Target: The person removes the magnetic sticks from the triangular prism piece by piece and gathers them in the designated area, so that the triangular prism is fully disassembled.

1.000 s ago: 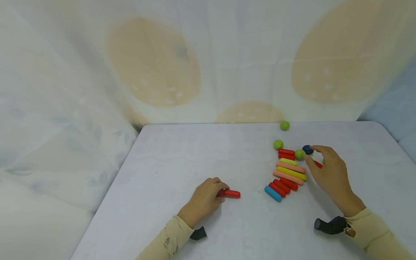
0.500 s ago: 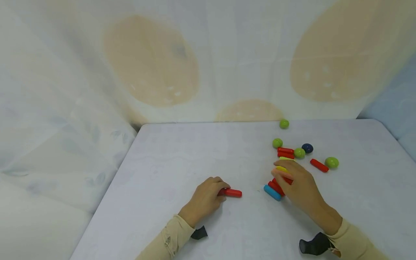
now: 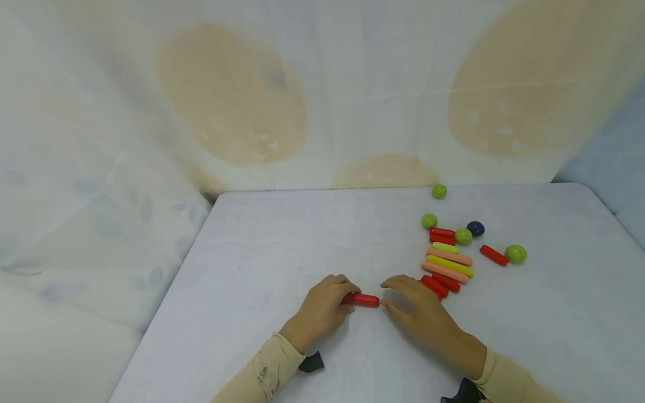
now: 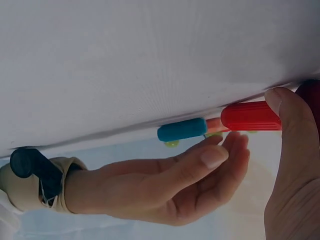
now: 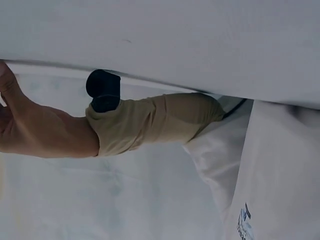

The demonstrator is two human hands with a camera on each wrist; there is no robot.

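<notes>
My left hand pinches one end of a red stick that lies on the white table. In the left wrist view that red stick shows under my left fingertip. My right hand sits just right of the stick, its fingers curved and its thumb near the stick's free end. A blue stick lies beneath my right hand against the table, held there. The head view hides it.
A row of red, orange and yellow sticks lies right of my hands. Green balls, a dark blue ball and a loose red stick lie beyond. A draped cloth backs the table.
My right hand came from the dark blue ball down to the row's near end, then left to the red stick. The blue stick left the row with it. My left hand stayed put.
</notes>
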